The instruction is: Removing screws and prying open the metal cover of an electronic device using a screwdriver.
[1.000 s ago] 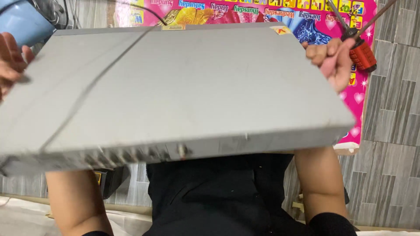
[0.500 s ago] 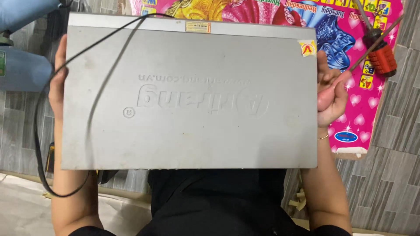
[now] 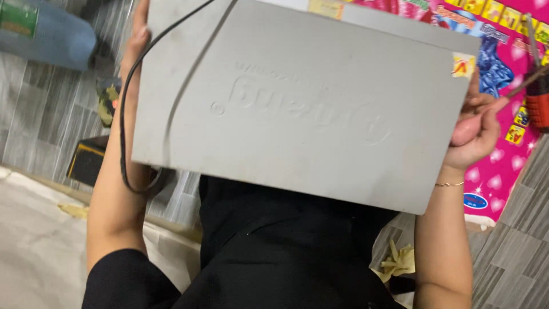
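Squarely between both hands, grey metal case (image 3: 309,109), left grip (image 3: 134,46) and right grip (image 3: 474,129) closed on its side edges.

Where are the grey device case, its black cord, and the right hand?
grey device case (image 3: 297,109), head view, middle of the flat panel.
black cord (image 3: 122,143), head view, loop near left edge.
right hand (image 3: 474,129), head view, palm.

A home floor serving as a repair spot: grey plank tiles (image 3: 46,109), pink play mat (image 3: 509,86), red-handled screwdriver (image 3: 536,97).
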